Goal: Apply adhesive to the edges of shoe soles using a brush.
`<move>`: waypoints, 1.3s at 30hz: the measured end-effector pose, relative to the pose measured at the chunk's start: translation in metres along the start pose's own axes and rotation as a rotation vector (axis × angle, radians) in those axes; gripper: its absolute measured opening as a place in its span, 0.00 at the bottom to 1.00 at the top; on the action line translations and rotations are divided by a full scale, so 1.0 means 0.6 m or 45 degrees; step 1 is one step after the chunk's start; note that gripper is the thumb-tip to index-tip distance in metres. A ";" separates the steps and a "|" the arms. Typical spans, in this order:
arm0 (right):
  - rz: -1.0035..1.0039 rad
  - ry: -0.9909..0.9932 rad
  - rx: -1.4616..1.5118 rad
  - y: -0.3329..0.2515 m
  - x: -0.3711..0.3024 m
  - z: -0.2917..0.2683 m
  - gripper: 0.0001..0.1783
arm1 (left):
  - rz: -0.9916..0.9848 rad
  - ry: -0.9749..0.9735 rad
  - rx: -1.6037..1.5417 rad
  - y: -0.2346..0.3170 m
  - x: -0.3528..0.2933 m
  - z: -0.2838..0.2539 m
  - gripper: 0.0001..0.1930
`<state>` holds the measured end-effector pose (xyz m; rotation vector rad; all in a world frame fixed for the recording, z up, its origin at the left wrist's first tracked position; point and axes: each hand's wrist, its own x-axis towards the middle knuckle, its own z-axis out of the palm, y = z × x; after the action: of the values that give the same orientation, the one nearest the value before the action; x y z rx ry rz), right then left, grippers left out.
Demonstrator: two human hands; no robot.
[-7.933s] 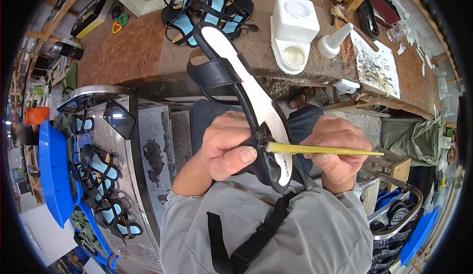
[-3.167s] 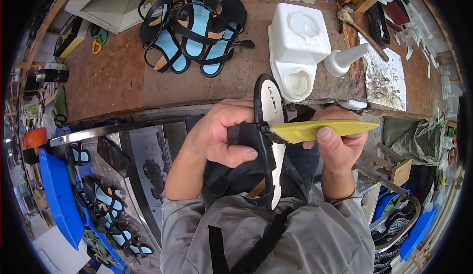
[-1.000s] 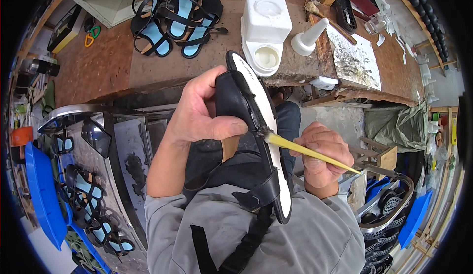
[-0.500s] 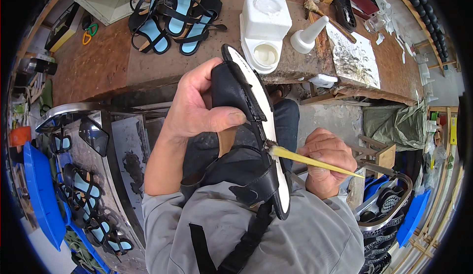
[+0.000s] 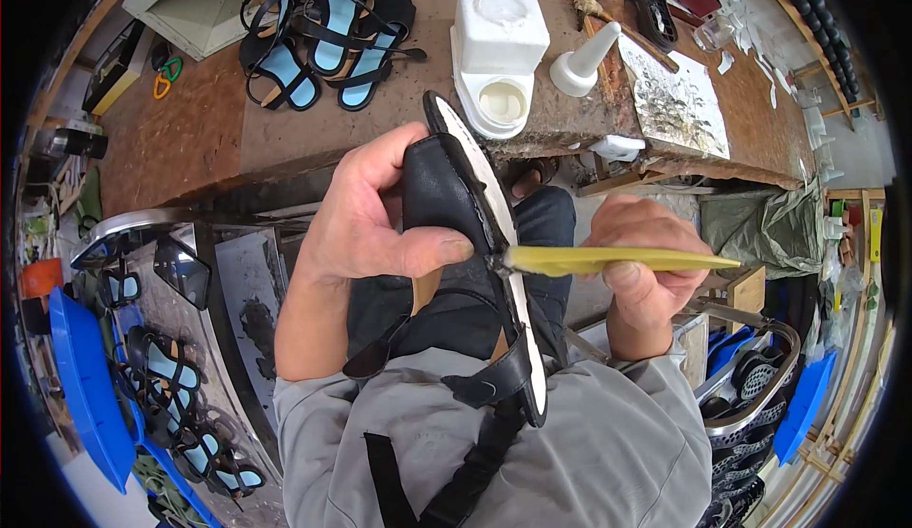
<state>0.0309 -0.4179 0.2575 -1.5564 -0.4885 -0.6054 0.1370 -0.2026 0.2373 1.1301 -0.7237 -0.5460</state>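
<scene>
My left hand [image 5: 366, 210] grips a black sandal [image 5: 439, 186] by its closed heel part, thumb across the leather. The sandal is turned on edge, its white underside facing right and its straps hanging toward my lap. In my right hand [image 5: 651, 253] is a brush with a flat yellow handle [image 5: 556, 260], pinched between thumb and fingers. The brush's dark bristle end touches the edge of the underside, about midway along the sandal. Beyond the sandal's upper end, a white plastic pot [image 5: 502, 39] with a low open cup of whitish stuff stands on the workbench.
Several black sandals with light-blue insoles [image 5: 332, 44] lie on the brown bench [image 5: 190, 139]. A white cone-shaped nozzle [image 5: 581, 67] and a stained paper sheet [image 5: 676, 96] are right of the pot. More sandals [image 5: 166, 362] sit on a rack at left; black soles [image 5: 760, 376] fill one at right.
The brush tip has moved slightly up and left along the sandal's edge, and its handle is now nearly level. My right hand has risen and turned. The sandal shifted slightly left.
</scene>
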 end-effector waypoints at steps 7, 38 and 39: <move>-0.163 -0.100 -0.217 -0.001 -0.005 -0.018 0.08 | -0.017 -0.026 0.017 -0.002 -0.003 -0.012 0.25; 0.047 -0.081 0.171 0.015 -0.001 -0.001 0.12 | -0.007 0.066 -0.035 0.002 -0.001 -0.008 0.25; 0.050 -0.086 0.176 0.015 -0.004 0.000 0.12 | -0.010 0.058 -0.031 0.003 -0.003 -0.009 0.25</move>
<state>0.0348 -0.4183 0.2492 -1.4549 -0.5383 -0.4804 0.1403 -0.1975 0.2371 1.1199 -0.6719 -0.5326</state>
